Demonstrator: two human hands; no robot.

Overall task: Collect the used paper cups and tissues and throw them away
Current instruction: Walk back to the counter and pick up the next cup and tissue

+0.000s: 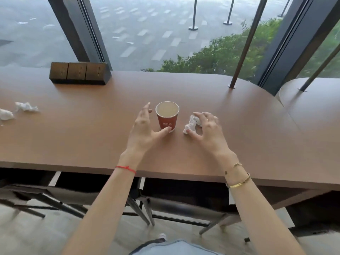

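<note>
A red paper cup (167,117) stands upright on the brown table (92,137), near the middle. My left hand (143,128) is spread open just left of the cup, its thumb tip touching the cup's base. A crumpled white tissue (191,124) lies right of the cup. My right hand (208,130) hovers over it with fingers spread and arched, the thumb close to the tissue's near end. Two more crumpled tissues lie at the table's far left, one (26,107) further in and one (6,114) at the frame edge.
A dark socket block (79,73) sits at the back left by the window. A thin metal post (232,87) rises from the table at back right. A second round table (312,107) adjoins on the right. Chairs (184,205) stand under the near edge.
</note>
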